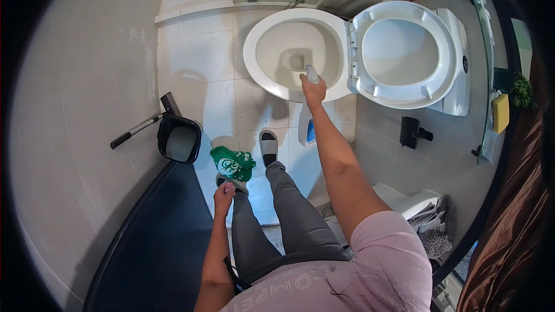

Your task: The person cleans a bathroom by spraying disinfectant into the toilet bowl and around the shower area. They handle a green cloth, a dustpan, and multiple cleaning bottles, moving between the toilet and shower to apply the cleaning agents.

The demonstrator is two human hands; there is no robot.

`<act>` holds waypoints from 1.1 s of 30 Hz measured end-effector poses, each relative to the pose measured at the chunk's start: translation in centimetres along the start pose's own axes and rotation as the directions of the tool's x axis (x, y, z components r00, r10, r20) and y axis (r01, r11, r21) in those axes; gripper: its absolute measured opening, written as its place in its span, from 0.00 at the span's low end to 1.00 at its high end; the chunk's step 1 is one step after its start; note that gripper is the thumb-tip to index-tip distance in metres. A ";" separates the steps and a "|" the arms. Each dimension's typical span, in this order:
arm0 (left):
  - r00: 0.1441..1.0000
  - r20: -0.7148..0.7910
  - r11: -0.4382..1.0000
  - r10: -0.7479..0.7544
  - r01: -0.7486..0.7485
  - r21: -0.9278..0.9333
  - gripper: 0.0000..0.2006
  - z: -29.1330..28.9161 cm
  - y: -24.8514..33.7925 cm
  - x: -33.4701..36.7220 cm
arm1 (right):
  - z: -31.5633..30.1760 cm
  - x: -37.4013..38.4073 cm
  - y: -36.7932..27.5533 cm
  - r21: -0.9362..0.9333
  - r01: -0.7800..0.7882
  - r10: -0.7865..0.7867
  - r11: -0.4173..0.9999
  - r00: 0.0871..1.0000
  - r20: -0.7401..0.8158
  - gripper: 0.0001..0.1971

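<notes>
My right hand (314,91) reaches over the near rim of the white toilet bowl (250,58). Its fingers are closed round a whitish bottle (312,74) whose narrow tip points into the bowl. Beside my right forearm shows a white container with a blue label (311,132); I cannot tell whether it joins the bottle. The toilet seat (448,63) is raised against the tank. My left hand (223,199) hangs low near my left leg with its fingers curled; whether anything is in them is hidden.
A green plastic bag (234,163) lies on the tiled floor by my slippers (269,145). Left of it are a black bin (180,138) and a long-handled tool (136,131). A black brush-like tool (410,132) and a glass shelf with a yellow sponge (500,113) are at right.
</notes>
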State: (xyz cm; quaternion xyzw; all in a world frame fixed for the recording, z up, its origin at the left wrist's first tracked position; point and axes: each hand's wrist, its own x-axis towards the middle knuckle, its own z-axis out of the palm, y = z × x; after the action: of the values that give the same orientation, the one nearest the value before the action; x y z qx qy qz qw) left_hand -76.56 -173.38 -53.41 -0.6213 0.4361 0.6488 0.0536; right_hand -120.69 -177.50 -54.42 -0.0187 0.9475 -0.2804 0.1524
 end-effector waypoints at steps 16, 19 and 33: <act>0.999 0.023 0.995 0.036 -0.038 0.091 0.10 1.2 2.1 0.4 | -3.1 2.1 3.3 -0.055 -0.100 0.090 0.993 0.983 -0.158 0.18; 0.999 0.019 0.992 0.039 -0.041 0.121 0.10 0.9 2.3 0.6 | -3.3 1.7 4.5 -0.005 -0.260 0.254 0.966 0.946 -0.204 0.19; 0.995 0.065 0.990 0.076 -0.083 0.116 0.12 1.3 4.0 0.9 | -5.2 3.2 7.0 0.011 -0.250 0.239 0.968 0.909 -0.342 0.19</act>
State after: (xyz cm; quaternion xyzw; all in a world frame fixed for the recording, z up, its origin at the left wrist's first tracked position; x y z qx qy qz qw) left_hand -80.24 -175.46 -52.39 -0.5792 0.4963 0.6420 0.0776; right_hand -124.91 -169.26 -54.95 0.1464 0.9589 -0.2423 0.0196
